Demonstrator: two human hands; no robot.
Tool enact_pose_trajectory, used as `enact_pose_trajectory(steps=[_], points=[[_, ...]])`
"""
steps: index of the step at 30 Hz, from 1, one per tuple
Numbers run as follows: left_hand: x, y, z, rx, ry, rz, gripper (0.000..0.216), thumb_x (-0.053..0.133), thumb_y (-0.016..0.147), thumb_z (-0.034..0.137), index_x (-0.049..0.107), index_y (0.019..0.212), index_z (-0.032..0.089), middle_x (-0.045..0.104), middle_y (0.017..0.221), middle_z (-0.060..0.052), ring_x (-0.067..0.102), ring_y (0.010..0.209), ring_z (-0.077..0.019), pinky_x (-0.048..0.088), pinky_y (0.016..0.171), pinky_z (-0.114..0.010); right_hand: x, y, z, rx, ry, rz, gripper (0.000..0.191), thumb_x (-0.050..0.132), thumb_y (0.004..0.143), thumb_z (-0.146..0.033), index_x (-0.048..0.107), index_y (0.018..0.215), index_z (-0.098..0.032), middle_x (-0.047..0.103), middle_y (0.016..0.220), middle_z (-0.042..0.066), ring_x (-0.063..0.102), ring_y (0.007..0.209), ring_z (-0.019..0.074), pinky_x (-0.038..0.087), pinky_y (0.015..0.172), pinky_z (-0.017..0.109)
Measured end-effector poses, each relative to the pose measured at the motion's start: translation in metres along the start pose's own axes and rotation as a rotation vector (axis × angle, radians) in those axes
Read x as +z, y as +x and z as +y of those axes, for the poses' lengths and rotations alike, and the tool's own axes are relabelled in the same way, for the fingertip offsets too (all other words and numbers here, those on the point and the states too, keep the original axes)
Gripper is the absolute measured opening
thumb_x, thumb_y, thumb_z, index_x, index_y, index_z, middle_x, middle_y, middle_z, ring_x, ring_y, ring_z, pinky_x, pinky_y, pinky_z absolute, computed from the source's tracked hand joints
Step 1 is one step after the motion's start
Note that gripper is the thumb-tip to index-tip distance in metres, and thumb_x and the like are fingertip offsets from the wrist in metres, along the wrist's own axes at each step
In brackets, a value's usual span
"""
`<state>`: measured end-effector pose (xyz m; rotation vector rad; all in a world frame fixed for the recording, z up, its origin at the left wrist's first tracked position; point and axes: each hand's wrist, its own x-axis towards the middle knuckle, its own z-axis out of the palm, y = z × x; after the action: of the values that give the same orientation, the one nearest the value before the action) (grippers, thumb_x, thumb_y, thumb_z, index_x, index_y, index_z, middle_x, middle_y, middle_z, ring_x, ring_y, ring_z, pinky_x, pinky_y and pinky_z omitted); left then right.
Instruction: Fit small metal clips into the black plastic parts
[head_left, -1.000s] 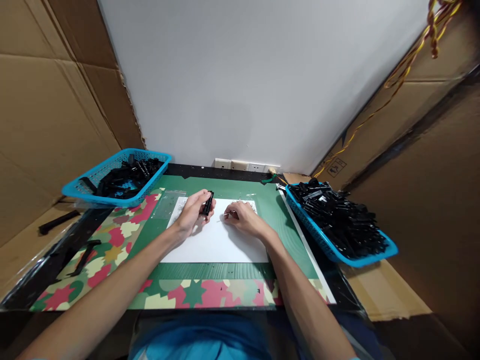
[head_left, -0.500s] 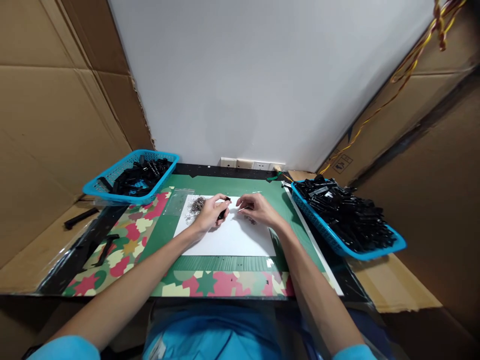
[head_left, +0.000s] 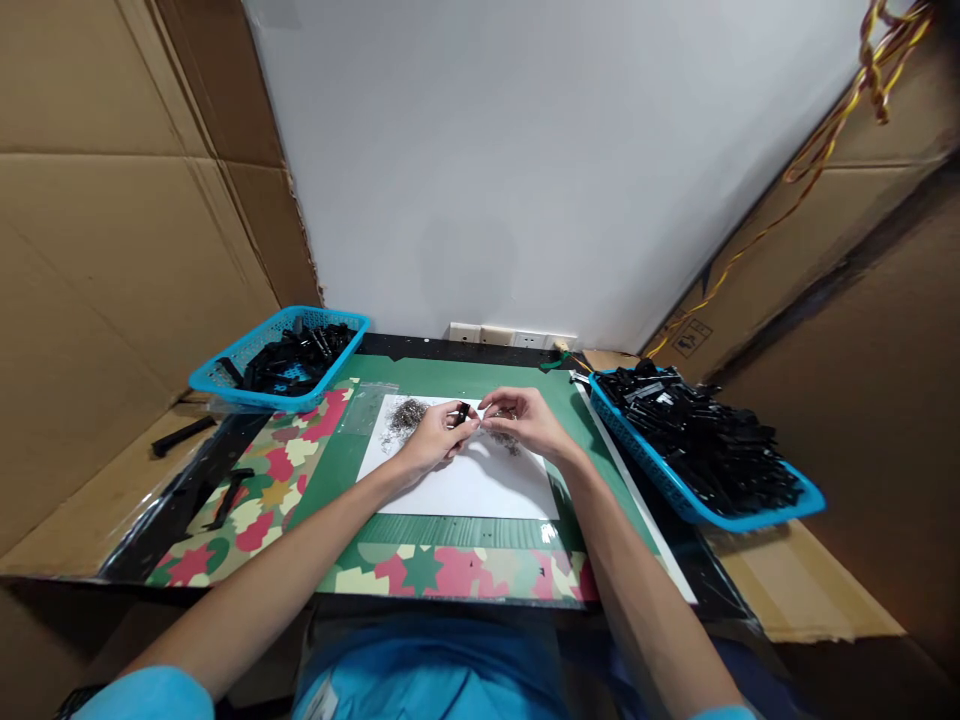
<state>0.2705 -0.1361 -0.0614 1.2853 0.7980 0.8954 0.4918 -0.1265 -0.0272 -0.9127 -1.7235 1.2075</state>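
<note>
At the near edge of the tabletop (head_left: pixel 405 345), a camouflage-patterned strip (head_left: pixel 420 575) ran in front of a green mat (head_left: pixel 465 530). A white sheet of paper (head_left: pixel 472 495) lay on the mat, and both forearms reached over the near edge toward it.

The left hand (head_left: pixel 431 440) was above the middle of the paper, its fingers curled closed around a small black part (head_left: pixel 463 412), whose dark end showed between thumb and fingers. Just beside it on the right, the right hand (head_left: pixel 521 420) had its fingers bent and their tips drawn in close to the thumb, pointing at the part; whether it pinched anything tiny could not be told.

Toward the paper's far left corner, a heap of tiny metal pieces (head_left: pixel 409 413) lay partly behind the left hand. A second scatter of small pieces (head_left: pixel 510 446) was partly hidden by the right hand.

Near the tabletop's left edge, a black bracket-like piece (head_left: pixel 231 492) lay on camouflage patterning. A clear plastic bag (head_left: pixel 369 405) lay just beyond the paper's left edge.

By the right edge, a blue basket (head_left: pixel 739 522) was heaped with black parts (head_left: pixel 690 435); at the far left corner, another blue basket (head_left: pixel 259 400) held fewer. Wall sockets (head_left: pixel 497 336) lined the far edge.
</note>
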Motion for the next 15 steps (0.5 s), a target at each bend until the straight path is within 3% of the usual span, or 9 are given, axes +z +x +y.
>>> enact_pose_trajectory(steps=[4, 8, 11, 15], points=[[0.001, 0.001, -0.003, 0.018, 0.022, 0.005, 0.048, 0.079, 0.088, 0.059, 0.062, 0.108, 0.02, 0.051, 0.067, 0.005, 0.037, 0.045, -0.0062, 0.025, 0.043, -0.02, 0.003, 0.0, -0.004, -0.011, -0.015, -0.01, 0.039, 0.093, 0.079, -0.047, 0.081, 0.101, -0.016, 0.081, 0.095, 0.012, 0.073, 0.085, 0.023, 0.056, 0.077, 0.034], [0.001, 0.001, -0.001, 0.192, 0.203, 0.058, 0.04, 0.076, 0.091, 0.055, 0.062, 0.093, 0.017, 0.053, 0.075, 0.002, 0.044, 0.06, -0.0102, 0.034, 0.054, -0.024, 0.004, 0.0, -0.001, -0.009, -0.027, 0.006, 0.04, 0.092, 0.078, -0.049, 0.082, 0.099, -0.017, 0.081, 0.098, 0.012, 0.073, 0.088, 0.0239, 0.056, 0.077, 0.034], [0.002, -0.001, 0.002, 0.294, 0.369, 0.071, 0.036, 0.07, 0.095, 0.051, 0.063, 0.091, 0.016, 0.057, 0.081, -0.001, 0.049, 0.073, -0.0146, 0.038, 0.066, -0.026, 0.003, 0.001, 0.006, 0.02, -0.014, 0.013, 0.041, 0.092, 0.078, -0.048, 0.081, 0.101, -0.016, 0.08, 0.094, 0.011, 0.071, 0.083, 0.0225, 0.055, 0.072, 0.032], [0.003, -0.004, 0.003, 0.333, 0.486, 0.1, 0.031, 0.067, 0.098, 0.048, 0.063, 0.093, 0.018, 0.059, 0.083, -0.001, 0.05, 0.077, -0.0163, 0.037, 0.07, -0.028, 0.002, 0.003, 0.014, 0.042, -0.024, 0.028, 0.039, 0.091, 0.08, -0.046, 0.08, 0.102, -0.015, 0.078, 0.085, 0.008, 0.068, 0.074, 0.0191, 0.052, 0.069, 0.03]])
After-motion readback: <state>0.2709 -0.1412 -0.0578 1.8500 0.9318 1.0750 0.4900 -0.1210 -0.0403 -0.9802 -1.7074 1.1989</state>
